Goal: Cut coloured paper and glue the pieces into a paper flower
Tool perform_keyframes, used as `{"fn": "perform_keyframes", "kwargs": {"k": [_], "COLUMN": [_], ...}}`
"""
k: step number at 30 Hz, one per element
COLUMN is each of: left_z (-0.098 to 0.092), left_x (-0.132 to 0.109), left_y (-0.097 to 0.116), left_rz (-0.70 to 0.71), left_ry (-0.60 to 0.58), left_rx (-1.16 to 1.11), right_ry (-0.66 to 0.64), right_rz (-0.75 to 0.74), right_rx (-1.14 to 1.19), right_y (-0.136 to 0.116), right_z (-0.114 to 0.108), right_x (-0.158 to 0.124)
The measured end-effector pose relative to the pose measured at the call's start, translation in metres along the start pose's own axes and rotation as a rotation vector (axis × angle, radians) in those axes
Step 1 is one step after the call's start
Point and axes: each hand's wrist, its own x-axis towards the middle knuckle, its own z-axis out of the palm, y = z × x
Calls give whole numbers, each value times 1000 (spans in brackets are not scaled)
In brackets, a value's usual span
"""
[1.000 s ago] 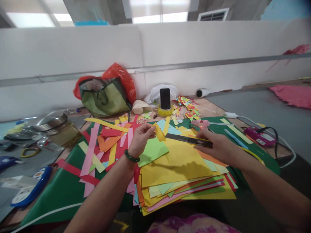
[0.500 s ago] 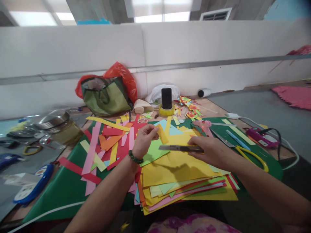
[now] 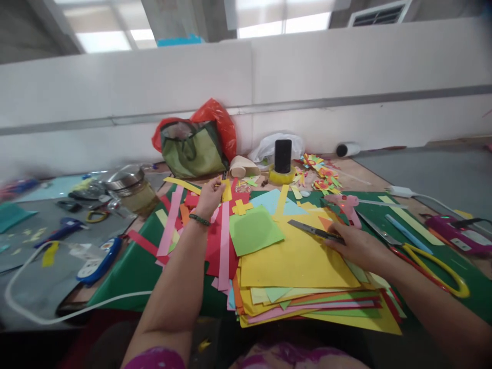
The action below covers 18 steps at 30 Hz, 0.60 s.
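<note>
My right hand [image 3: 348, 246] is closed around a utility knife [image 3: 309, 229] with a dark handle; its grey blade points left, over the stack of yellow paper [image 3: 292, 264]. My left hand [image 3: 209, 200] is farther back, above the coloured strips, with its fingers pinched at a small yellow paper piece [image 3: 227, 190]. A green paper square [image 3: 255, 230] rests on the stack's left part. Between it and my left hand lie small yellow cut pieces [image 3: 242, 207]. Pink strips [image 3: 224, 251] and red paper [image 3: 215, 256] spread below my left hand.
At right lie a pink glue gun [image 3: 348, 206], large scissors [image 3: 434, 266] and a purple power strip [image 3: 457, 233]. A phone [image 3: 283, 156] stands on a yellow tape roll [image 3: 282, 177] at the back. A glass jar [image 3: 132, 192], a green bag [image 3: 194, 151] and a blue-white power strip [image 3: 99, 260] are leftward.
My left hand has moved left and back with the yellow piece, away from the stack, uncovering the green square. The knife stays in my right hand over the stack. The view has turned left.
</note>
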Motion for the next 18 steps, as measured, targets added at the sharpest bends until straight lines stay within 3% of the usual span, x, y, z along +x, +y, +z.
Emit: {"fn": "perform_keyframes", "kwargs": {"k": [6, 9, 15, 18], "left_z": [17, 23, 8, 14], "left_x": [4, 4, 2, -5], "left_y": [-32, -41, -36, -25], "left_rz": [52, 64, 129, 165], "left_ry": [-79, -55, 120, 135], "left_rx": [170, 191, 240, 293], "right_ry": [157, 255, 370, 420], "right_rz": [-117, -171, -281, -308], "right_rx": [-114, -226, -425, -431], "right_y": [8, 9, 10, 16], "right_z": [25, 36, 52, 59], "right_x": [-5, -5, -11, -10]}}
